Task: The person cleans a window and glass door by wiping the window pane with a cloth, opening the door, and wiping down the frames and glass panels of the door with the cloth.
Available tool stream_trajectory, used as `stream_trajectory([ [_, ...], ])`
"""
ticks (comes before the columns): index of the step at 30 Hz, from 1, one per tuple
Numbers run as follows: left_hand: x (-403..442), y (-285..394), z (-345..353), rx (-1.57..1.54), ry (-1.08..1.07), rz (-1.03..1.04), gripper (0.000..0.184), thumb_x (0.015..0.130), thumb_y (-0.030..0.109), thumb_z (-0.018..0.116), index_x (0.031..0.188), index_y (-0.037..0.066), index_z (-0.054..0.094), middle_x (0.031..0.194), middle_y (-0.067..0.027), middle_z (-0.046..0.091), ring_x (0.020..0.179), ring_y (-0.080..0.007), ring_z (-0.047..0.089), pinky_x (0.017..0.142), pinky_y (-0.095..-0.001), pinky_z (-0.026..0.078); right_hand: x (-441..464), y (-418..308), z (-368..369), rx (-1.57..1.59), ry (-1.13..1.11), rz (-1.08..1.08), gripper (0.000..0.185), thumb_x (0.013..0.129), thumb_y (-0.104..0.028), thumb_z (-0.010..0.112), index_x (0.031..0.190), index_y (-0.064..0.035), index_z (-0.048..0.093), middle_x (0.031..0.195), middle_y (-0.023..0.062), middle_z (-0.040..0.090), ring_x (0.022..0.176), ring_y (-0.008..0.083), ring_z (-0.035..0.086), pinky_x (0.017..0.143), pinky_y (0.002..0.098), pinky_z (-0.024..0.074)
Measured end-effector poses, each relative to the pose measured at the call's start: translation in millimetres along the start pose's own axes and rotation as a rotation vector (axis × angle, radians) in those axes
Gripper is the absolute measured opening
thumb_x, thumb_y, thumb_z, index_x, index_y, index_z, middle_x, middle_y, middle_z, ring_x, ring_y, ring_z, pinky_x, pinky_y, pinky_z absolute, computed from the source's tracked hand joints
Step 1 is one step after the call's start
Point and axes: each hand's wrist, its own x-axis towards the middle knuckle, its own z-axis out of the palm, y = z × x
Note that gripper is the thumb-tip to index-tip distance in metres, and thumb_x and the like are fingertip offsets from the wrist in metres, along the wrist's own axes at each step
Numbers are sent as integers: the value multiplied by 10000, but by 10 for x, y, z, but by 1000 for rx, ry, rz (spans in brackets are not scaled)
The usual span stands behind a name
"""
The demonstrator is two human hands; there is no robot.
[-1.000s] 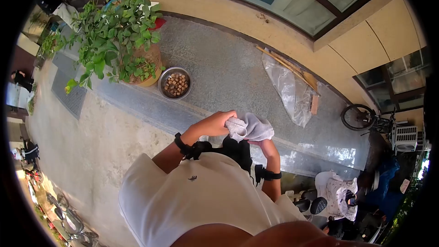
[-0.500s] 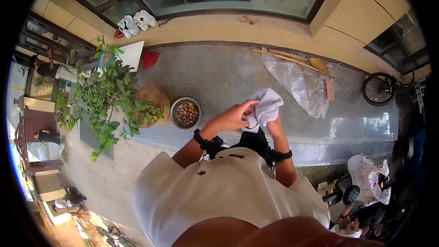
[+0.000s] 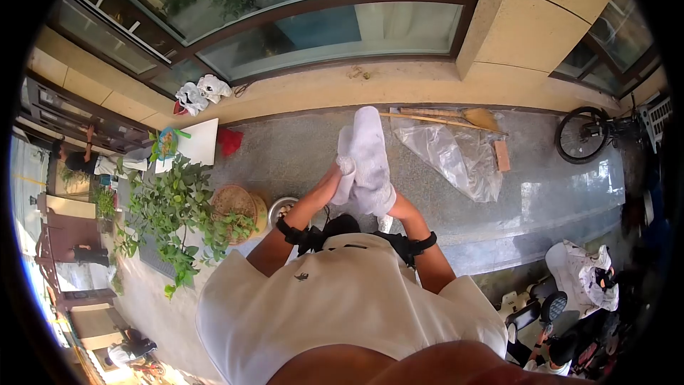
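A white cloth (image 3: 369, 160), soft and towel-like with greyish marks, stretches up and away from my body between my two hands. At its left side is my left hand (image 3: 333, 177), closed on the cloth, with most of the fingers covered by its folds. Near the lower right corner my right hand (image 3: 396, 204) holds the cloth too, its fingers hidden under the fabric. Just left of my left forearm stands a metal bowl (image 3: 275, 217) with round brown things in it, now partly covered by the arm.
A potted plant (image 3: 260, 215) with leafy stems stands at the left, near a white board (image 3: 203, 144). Ahead lie a clear plastic sheet (image 3: 445, 160), a broom (image 3: 481, 120) and a brick (image 3: 503, 156). A bicycle wheel (image 3: 584, 137) is at the right. Other people (image 3: 77, 162) are around.
The bunched cloth has opened out into a longer shape, and both hands have shifted left with it. My view has tilted up, and my arm now covers part of the bowl.
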Motion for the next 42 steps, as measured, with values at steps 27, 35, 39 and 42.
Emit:
stream_trajectory([
  [27, 2881, -646, -1158, 360, -9, 441, 470, 767, 232, 737, 1195, 122, 577, 1096, -91, 545, 1103, -293, 500, 1018, -486, 343, 3191, 231, -867, 893, 223, 323, 531, 965, -466, 488, 1368, -121, 473, 1291, 100, 573, 1164, 255, 578, 966, 404, 506],
  [35, 3475, -1481, -2164, 395, 414, -84, 547, 837, 219, 678, 1346, 165, 484, 1506, -248, 237, 1350, -457, 273, 1081, -536, 292, 4207, 9, -1964, 661, 125, -28, 437, 978, -341, 486, 1343, -103, 489, 1290, 82, 567, 1168, 268, 555, 1036, 440, 430],
  [39, 3544, -2057, -3132, 476, 659, -191, 500, 837, 161, 679, 1293, 104, 483, 1465, -253, 287, 1363, -438, 267, 1092, -523, 278, 4767, -270, -2746, 706, 493, -107, 446, 1008, -388, 404, 1350, -109, 476, 1335, 75, 541, 1218, 255, 525, 1045, 442, 424],
  [42, 3722, -2100, -3722, 590, 739, -240, 517, 822, 160, 696, 1285, 80, 480, 1470, -258, 274, 1378, -432, 249, 1105, -509, 256, 5074, -322, -3565, 577, 691, -244, 462, 1008, -381, 409, 1381, -111, 445, 1357, 81, 524, 1245, 258, 508, 1044, 440, 429],
])
